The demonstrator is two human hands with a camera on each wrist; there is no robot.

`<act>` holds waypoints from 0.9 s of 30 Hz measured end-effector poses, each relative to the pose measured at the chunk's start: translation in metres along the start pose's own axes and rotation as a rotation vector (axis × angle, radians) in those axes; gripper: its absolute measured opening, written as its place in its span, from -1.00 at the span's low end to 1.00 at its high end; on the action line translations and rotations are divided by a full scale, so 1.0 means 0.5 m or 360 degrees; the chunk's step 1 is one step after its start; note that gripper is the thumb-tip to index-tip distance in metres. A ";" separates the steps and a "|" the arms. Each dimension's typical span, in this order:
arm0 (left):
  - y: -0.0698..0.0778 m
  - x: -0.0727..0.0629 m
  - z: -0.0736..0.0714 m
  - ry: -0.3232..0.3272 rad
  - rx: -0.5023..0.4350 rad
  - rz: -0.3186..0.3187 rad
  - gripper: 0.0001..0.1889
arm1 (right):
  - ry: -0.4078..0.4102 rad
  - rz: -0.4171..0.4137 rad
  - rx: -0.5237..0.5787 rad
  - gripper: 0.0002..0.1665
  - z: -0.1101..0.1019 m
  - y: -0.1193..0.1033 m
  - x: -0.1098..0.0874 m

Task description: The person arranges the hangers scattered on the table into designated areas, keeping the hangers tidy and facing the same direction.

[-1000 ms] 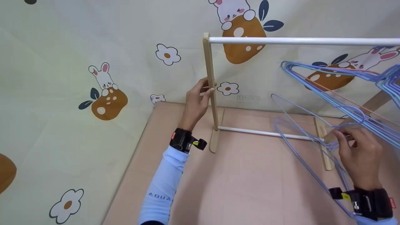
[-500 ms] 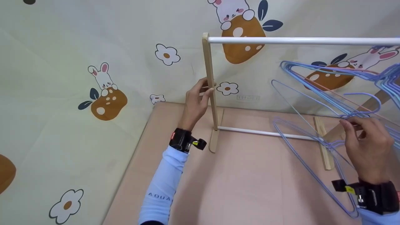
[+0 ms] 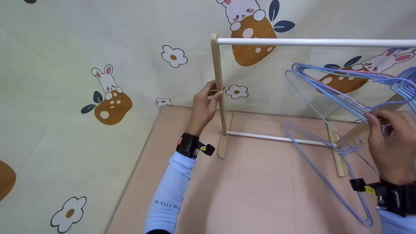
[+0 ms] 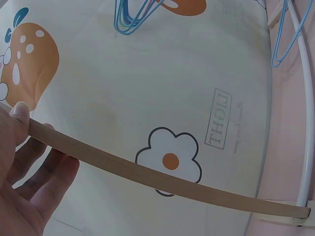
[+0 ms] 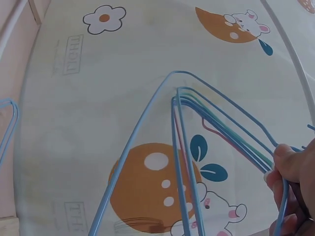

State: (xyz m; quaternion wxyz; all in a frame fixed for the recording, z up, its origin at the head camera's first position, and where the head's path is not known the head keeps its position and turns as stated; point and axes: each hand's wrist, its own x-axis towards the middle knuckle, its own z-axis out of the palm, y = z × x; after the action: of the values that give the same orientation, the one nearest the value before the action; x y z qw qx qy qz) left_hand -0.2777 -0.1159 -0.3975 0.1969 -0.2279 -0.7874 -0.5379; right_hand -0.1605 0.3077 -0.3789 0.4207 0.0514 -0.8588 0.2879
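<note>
My left hand (image 3: 204,104) holds the left wooden upright (image 3: 217,65) of a clothes rack partway up, with thumb in front and fingers behind it; the left wrist view shows this grip too. At the right, my right hand (image 3: 395,139) pinches a bluish wire clothes hanger (image 5: 129,147) near the base of its hook. That hanger is raised in front of a bunch of hangers (image 5: 221,123), mostly blue with a green and a pink one among them. The bunch's lower right part is hidden behind my right hand in the head view.
The rack's white top rod (image 3: 308,42) spans above and a lower white rod (image 3: 260,136) runs between the feet. More bluish hangers (image 3: 320,175) lie on the pink tabletop (image 3: 260,195) by the right foot (image 3: 339,165). A patterned wall covering (image 3: 130,156) stands behind.
My right hand has moved up and to the right, lifting the hanger away from the ones lying on the table toward the bunch. My left hand stays on the upright.
</note>
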 end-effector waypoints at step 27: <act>-0.001 -0.001 0.000 -0.0005 -0.0025 -0.0012 -0.65 | 0.0096 -0.0019 -0.0026 -0.55 -0.023 0.003 0.084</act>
State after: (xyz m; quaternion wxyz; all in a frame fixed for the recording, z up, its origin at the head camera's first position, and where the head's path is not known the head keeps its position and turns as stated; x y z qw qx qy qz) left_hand -0.2776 -0.1160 -0.3979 0.1920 -0.2273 -0.7843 -0.5443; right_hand -0.1799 0.3218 -0.3426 0.4486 0.0445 -0.8476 0.2798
